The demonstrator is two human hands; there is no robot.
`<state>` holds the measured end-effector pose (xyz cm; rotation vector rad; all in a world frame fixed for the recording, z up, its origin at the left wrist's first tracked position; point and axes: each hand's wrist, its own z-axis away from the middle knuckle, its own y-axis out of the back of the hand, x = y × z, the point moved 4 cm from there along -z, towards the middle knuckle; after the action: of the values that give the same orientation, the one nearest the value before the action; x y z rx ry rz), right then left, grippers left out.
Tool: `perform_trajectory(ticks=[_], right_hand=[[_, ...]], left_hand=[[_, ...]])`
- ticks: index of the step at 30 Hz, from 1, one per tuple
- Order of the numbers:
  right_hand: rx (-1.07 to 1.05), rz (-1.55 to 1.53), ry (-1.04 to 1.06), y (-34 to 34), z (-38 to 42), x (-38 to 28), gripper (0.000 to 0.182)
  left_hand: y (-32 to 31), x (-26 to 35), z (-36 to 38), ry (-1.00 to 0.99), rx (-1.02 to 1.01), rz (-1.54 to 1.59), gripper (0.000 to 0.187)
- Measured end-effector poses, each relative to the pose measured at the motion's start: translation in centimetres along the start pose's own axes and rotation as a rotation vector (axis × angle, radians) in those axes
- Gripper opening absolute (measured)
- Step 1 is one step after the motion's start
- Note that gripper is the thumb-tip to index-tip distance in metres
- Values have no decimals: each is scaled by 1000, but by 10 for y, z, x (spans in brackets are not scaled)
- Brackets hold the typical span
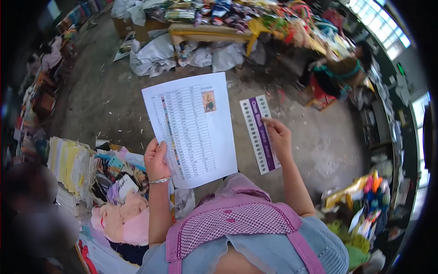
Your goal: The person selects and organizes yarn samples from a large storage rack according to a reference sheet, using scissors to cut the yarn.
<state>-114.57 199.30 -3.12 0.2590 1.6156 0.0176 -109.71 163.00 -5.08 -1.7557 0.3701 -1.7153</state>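
My left hand (157,160) is closed on the left edge of a white printed sheet (221,150). The sheet carries a table with a column of small colour swatches and a little picture at its upper right. My right hand (279,137) pinches the right side of a long card (262,141), white with a purple lettered band down its middle and rows of dark round holes along both edges. Sheet and card are held up side by side, apart from each other, above the floor. The lettering is too small to read.
To the left, a table (86,251) bears pink cloth (134,219), threads and stacked papers (68,160). Colourful bundles heap a long table (210,31) at the back, white sacks (153,57) beneath it. A seated person (344,68) is at the upper right; yarn (374,196) lies lower right.
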Motion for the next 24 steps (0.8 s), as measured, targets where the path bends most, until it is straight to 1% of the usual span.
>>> perform_trajectory(ticks=[2,3,4,6,7,9,10,11,12,14,15,17,19,21,23,24], right_hand=[[-144,31,-16,-28,-57,6,19],[-239,57,-61,-43,-89,12,20],[-287,42,-39,-65,-114,6,21],[-365,-5,-104,-102,-140,-16,24],[-442,-115,-93,-124,-160,-22,26],[-527,-69,-119,-168,-201,-25,26],[-553,-40,-136,-194,-220,-25,26],[-550,-126,-120,-222,-240,-30,22],[-584,-137,-118,-245,-254,-32,22],[-650,-83,-88,-288,-285,-33,18],[-645,-20,-31,-312,-305,-33,17],[-681,-146,-88,-358,-339,-36,16],[-710,-90,-70,-394,-365,-46,13],[-685,-89,-82,-429,-388,-59,16],[-699,-79,-76,-469,-419,-75,16],[-713,-79,-75,-489,-433,-79,15]], left_hand=[[-6,-3,-42,-29,55,-63,20],[-15,-3,-66,-39,107,-80,20],[-22,1,-86,-43,135,-90,21],[-21,8,-103,-63,153,-85,23],[-22,13,-114,-75,198,-80,23],[-22,25,-139,-78,238,-66,25],[-13,30,-152,-110,258,-69,26],[-4,36,-169,-135,296,-78,26],[6,41,-178,-151,324,-78,26],[24,50,-206,-180,384,-74,25],[34,55,-229,-177,396,-69,25],[57,66,-272,-169,420,-55,23],[75,82,-307,-183,406,-12,23],[86,102,-337,-180,440,-141,23],[100,124,-376,-188,444,-142,23],[110,131,-394,-152,444,-196,21]])
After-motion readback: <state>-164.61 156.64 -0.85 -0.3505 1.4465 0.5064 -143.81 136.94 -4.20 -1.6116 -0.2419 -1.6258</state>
